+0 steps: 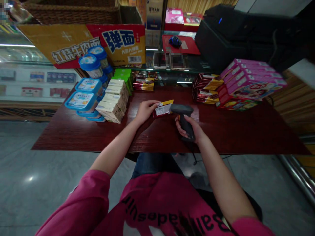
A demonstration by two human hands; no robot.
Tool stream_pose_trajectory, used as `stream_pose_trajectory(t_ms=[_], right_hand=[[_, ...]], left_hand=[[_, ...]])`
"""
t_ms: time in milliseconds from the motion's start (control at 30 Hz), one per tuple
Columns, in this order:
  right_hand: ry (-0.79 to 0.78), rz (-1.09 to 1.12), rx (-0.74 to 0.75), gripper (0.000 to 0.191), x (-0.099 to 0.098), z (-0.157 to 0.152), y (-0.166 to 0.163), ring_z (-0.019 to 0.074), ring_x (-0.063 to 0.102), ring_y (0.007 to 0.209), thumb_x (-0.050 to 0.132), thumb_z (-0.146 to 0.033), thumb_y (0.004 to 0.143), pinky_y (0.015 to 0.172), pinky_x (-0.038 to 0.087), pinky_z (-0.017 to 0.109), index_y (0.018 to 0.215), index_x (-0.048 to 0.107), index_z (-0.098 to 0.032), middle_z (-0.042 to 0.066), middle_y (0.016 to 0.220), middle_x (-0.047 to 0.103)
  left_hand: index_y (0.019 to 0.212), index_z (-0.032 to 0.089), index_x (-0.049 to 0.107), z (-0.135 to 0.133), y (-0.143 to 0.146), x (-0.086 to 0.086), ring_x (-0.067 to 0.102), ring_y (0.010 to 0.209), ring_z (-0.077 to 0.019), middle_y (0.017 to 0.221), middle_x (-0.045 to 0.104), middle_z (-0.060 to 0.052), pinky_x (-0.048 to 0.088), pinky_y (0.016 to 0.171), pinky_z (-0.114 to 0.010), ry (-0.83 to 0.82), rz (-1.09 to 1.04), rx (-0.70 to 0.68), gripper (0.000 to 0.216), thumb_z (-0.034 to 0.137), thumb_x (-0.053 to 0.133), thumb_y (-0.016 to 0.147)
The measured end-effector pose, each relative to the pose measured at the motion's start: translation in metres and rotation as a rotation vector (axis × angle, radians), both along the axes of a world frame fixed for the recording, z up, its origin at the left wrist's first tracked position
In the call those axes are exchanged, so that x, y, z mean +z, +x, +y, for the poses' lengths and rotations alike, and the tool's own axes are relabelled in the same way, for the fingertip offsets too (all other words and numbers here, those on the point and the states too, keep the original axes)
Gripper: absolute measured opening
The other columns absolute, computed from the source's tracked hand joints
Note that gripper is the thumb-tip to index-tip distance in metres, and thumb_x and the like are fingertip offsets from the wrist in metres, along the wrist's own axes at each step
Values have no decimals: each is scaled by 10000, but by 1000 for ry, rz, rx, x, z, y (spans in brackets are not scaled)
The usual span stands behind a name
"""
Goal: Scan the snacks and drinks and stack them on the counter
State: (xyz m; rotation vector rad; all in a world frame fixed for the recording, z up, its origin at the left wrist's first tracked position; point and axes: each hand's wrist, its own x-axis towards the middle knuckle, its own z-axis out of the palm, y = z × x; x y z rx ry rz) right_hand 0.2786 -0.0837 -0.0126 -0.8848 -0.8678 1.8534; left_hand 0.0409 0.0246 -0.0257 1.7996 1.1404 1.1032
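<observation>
My left hand (145, 109) grips a small red and yellow packet (162, 108) with a white barcode label, held just above the dark red table (236, 131). My right hand (188, 128) is wrapped round the handle of a black barcode scanner (182, 115). The scanner's head sits right next to the packet's label. Its cable hangs down past the table's front edge.
Blue-lidded tubs (83, 98) and cream boxes (113, 101) are stacked at the left, green boxes (123, 76) behind them. Dark packets (205, 88) and pink boxes (248, 83) stand at the right. A large noodle carton (86, 42) and a glass counter lie behind.
</observation>
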Motion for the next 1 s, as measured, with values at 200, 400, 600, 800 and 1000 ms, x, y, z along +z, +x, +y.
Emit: stream_pose_trajectory(t_ms=[200, 400, 600, 800, 1000], right_hand=[[33, 74, -189, 408, 2, 4, 0, 74, 409, 405, 750, -535, 799, 292, 302, 177, 961, 629, -181, -44, 644, 557], [24, 186, -572, 334, 6, 2, 17, 67, 379, 415, 650, -533, 879, 327, 291, 153, 905, 594, -204, -66, 588, 469], [32, 272, -844, 332, 7, -7, 31, 68, 380, 423, 589, -535, 918, 350, 300, 148, 879, 574, -205, -68, 577, 432], [13, 305, -903, 346, 6, -3, 35, 72, 375, 432, 586, -559, 914, 362, 308, 157, 882, 569, -214, -66, 591, 432], [14, 300, -869, 344, 5, 0, 35, 75, 387, 441, 600, -556, 907, 371, 318, 162, 884, 569, -214, -64, 596, 439]], left_hand=[[1088, 226, 794, 5, 13, 2, 763, 1044, -194, 1121, 811, -34, 574, 955, -306, 292, 0, 153, 184, 277, 651, 985], [1180, 199, 752, 34, 98, 8, 747, 1100, -167, 1179, 794, -62, 563, 1008, -288, 665, 42, -21, 241, 271, 572, 1038], [1259, 215, 714, 66, 198, -3, 706, 1210, -157, 1266, 763, -60, 553, 1054, -308, 854, 98, -220, 293, 264, 499, 1067], [1242, 225, 737, 89, 228, -16, 662, 1299, -189, 1324, 736, -68, 476, 1169, -409, 857, 326, -437, 297, 168, 542, 1025], [1442, 214, 593, 81, 223, -14, 512, 1460, -209, 1512, 598, -90, 411, 1220, -439, 805, 392, -461, 422, 201, 518, 1027]])
